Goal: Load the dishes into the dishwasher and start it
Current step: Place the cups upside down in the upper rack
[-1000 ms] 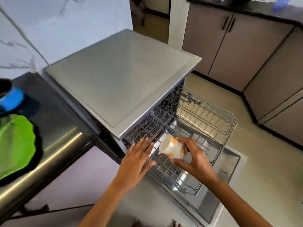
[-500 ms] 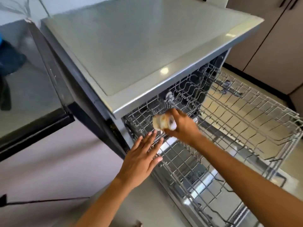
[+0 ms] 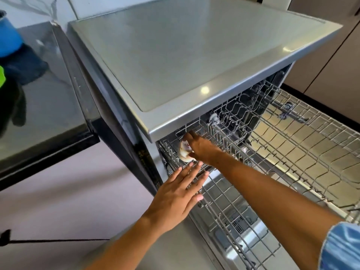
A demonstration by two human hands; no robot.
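Observation:
The silver dishwasher [image 3: 194, 55] stands open with its wire racks pulled out. My right hand [image 3: 200, 148] reaches into the back left corner of the upper rack [image 3: 303, 151] and holds a small white and orange cup [image 3: 184, 152] lying on its side there. My left hand [image 3: 179, 193] hovers with straight, spread fingers at the left front edge of the lower rack [image 3: 229, 217], fingertips touching the wires. The open dishwasher door [image 3: 243, 248] lies flat below the racks.
A dark glossy counter [image 3: 44, 106] sits to the left, with a blue item [image 3: 8, 41] and a green item [image 3: 1, 76] at its far left edge. Beige cabinets [image 3: 331, 71] stand to the right. A black cable [image 3: 48, 240] runs across the floor.
My right hand has pushed the cup further back and left into the upper rack, under the dishwasher's top edge. My left hand stays near the rack's edge. The camera has moved closer.

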